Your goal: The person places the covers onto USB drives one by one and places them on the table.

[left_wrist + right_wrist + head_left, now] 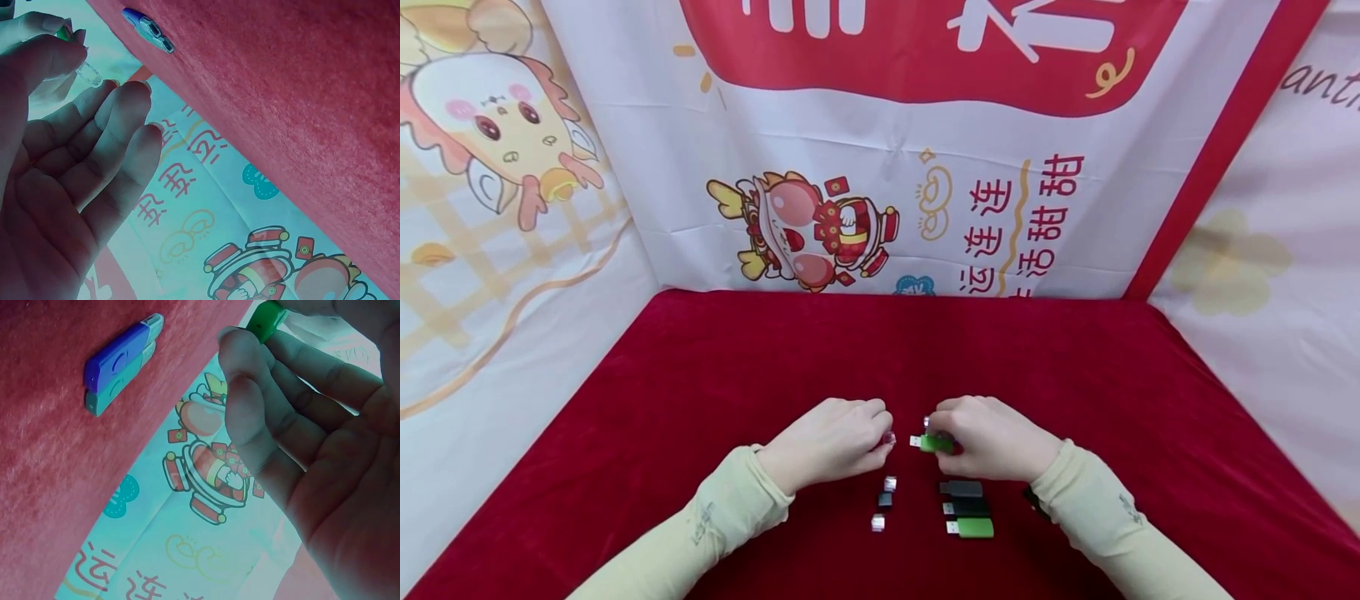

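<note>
Left hand [838,437]: fingertips pinch clear cap [889,438] | Right hand [996,437]: thumb and fingers clamp green USB stick [936,444], metal plug facing left hand; cap and stick apart | Red cloth [910,350], nearer the person: grey stick [964,489], black stick [972,508], second green stick [975,527] in a column; three loose caps [885,500] left of them

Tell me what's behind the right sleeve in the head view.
A dark object shows at the inner edge of the right sleeve, against the red cloth. The sleeve hides the rest, so what it is cannot be told.
</note>
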The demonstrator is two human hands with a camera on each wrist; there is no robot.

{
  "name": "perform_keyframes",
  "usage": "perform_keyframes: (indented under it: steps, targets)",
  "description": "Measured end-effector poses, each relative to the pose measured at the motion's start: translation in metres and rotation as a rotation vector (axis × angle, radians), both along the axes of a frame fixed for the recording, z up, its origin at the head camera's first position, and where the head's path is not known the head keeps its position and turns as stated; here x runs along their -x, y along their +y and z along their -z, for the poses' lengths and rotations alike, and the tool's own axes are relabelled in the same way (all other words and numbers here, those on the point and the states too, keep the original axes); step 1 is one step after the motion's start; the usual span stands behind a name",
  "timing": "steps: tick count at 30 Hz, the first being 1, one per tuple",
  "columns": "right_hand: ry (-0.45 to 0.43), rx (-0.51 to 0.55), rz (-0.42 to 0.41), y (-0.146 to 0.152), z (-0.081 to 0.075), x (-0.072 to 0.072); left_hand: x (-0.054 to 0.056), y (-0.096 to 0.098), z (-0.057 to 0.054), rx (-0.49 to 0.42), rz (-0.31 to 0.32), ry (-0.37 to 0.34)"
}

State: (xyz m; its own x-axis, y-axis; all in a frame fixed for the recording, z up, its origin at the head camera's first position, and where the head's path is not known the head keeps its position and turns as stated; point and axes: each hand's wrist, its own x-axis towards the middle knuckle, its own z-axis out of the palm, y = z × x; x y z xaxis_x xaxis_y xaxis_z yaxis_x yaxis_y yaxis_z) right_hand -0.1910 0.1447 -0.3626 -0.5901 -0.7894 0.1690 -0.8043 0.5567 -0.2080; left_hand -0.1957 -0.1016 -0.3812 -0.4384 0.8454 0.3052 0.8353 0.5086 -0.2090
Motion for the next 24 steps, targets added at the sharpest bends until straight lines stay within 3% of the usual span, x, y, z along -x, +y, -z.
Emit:
perform_keyframes:
  steps: [8, 24]
  targets:
    - [-0.001, 0.002, 0.001, -0.0042, 0.0021, -0.0025, -0.0038, 0.0045, 0.0011, 0.01, 0.035, -0.009]
    - [0.001, -0.012, -0.006, -0.0054, 0.0035, -0.0023, -0.0061, 0.0068, -0.0003, 0.042, 0.034, -0.022]
